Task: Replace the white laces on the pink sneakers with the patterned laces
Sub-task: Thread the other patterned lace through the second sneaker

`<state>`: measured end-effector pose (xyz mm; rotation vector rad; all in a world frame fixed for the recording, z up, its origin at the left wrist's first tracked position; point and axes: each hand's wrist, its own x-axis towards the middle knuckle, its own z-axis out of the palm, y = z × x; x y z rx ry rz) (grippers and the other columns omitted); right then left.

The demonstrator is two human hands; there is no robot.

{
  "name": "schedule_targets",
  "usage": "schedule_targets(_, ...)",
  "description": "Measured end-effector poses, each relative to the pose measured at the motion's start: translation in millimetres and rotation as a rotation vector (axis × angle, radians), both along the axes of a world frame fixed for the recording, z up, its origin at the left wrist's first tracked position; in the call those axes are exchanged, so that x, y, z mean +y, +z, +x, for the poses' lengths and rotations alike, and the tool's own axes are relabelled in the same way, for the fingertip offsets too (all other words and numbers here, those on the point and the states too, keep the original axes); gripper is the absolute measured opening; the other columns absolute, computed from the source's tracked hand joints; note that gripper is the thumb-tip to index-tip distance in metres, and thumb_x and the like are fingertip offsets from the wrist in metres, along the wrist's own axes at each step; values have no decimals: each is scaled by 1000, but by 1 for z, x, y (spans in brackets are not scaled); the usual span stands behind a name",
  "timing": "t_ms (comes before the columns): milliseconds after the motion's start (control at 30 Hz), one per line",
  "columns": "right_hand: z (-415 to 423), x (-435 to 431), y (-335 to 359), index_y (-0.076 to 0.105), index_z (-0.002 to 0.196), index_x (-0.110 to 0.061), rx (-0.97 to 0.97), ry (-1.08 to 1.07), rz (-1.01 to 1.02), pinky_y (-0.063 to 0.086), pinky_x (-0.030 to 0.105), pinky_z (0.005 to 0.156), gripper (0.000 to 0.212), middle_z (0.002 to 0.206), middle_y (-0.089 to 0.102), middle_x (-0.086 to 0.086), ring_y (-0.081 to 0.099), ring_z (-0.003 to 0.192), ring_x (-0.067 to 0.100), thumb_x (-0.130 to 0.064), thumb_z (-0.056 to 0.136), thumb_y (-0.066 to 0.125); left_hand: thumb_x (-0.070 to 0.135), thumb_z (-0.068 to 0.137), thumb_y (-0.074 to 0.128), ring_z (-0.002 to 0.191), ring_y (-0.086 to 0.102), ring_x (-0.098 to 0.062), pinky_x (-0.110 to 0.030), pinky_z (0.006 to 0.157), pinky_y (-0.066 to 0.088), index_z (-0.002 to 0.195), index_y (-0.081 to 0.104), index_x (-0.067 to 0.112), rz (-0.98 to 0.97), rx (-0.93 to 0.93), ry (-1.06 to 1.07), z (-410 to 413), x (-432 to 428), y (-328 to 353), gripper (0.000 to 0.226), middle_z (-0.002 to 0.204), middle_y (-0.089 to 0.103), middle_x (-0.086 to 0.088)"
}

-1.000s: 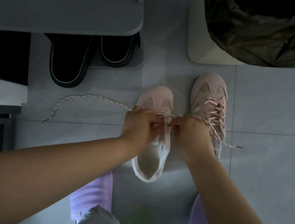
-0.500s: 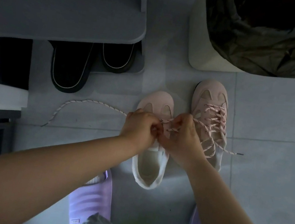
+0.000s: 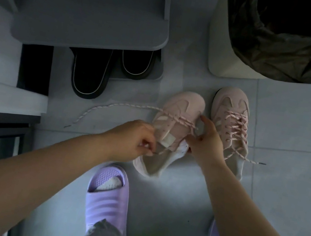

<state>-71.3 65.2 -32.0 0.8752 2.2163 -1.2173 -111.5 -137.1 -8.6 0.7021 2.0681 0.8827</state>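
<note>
Two pink sneakers stand on the grey floor. The left sneaker [image 3: 181, 110] is tilted with its toe up and to the right; one patterned lace [image 3: 123, 105] crosses its lowest eyelets and trails away to the left. My left hand [image 3: 135, 143] pinches the lace's other end by the sneaker's left side. My right hand [image 3: 205, 141] grips the sneaker's right edge, thumb and fingers around it. The right sneaker [image 3: 231, 120] is laced up its front with a patterned lace whose tip lies out to the right.
A grey shoe rack [image 3: 95, 7] holds black slippers [image 3: 90, 73] at the upper left. A white bin with a black bag [image 3: 289, 37] stands at the upper right. My feet wear purple slides [image 3: 107, 194] just below the sneakers.
The hands have parted. My left hand drew one lace end down and to the left; my right hand let the lace go and took the sneaker's side. The sneaker turned toe-right.
</note>
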Motion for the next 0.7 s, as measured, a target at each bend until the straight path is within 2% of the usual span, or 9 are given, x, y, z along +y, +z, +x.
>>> schedule_targets(133,-8,-7,9,53,118,-18,-21,174,185,40,24,67,39,89,66,8,63,91,29,-26,81,61,7,80,66,97,59,3,-8,83,42,70,61,20,173,-399,303,-7,-28,25,17,104,64,11)
schedule_targets(233,-14,-12,14,60,105,-15,-58,400,409,40,32,72,33,106,59,13,56,99,34,-36,80,57,3,82,53,112,57,-5,-17,97,42,70,52,18,476,-718,581,-13,-21,39,20,112,68,5)
schedule_targets(300,-18,-9,16,64,103,-15,-49,522,499,39,38,85,36,113,50,13,47,109,34,-40,78,59,3,85,47,93,66,-18,-32,102,42,74,45,10,635,-903,726,-17,-15,45,13,87,71,-7)
schedule_targets(367,-22,-3,16,67,98,-16,-55,567,520,35,39,94,35,112,51,12,43,112,34,-42,75,62,8,86,44,59,54,-16,-41,94,49,71,41,8,668,-991,842,-21,-16,47,15,56,52,-3)
schedule_targets(433,-26,2,15,63,73,-18,-56,495,412,40,33,83,20,97,55,14,51,103,34,-38,71,67,9,89,41,49,34,-13,-35,74,57,69,38,11,491,-907,902,-22,-21,39,20,52,33,0)
schedule_targets(500,-28,2,13,44,58,-22,-54,403,246,39,22,61,32,84,52,12,54,82,30,-28,69,73,10,95,39,51,31,-14,-25,58,49,72,40,15,163,-653,823,-19,-26,27,23,58,34,0)
schedule_targets(567,-28,0,10,43,64,-17,-27,302,122,32,15,48,33,83,51,10,47,70,23,-17,68,76,24,94,48,60,44,-14,-26,63,44,85,48,20,-118,-317,532,-17,-31,11,10,70,50,2)
schedule_targets(633,-23,-3,8,48,76,-12,-18,196,45,34,20,50,27,79,53,5,46,68,19,-13,70,74,43,86,55,77,56,-15,-31,76,48,96,58,23,-323,-36,127,-17,-39,-2,23,86,61,3)
schedule_targets(700,-19,-3,6,47,76,-16,-20,121,14,34,24,52,23,72,51,-1,46,65,15,-13,73,70,59,78,50,76,56,-17,-33,74,47,80,65,20,-399,72,-11,-23,-50,-8,41,78,59,0)
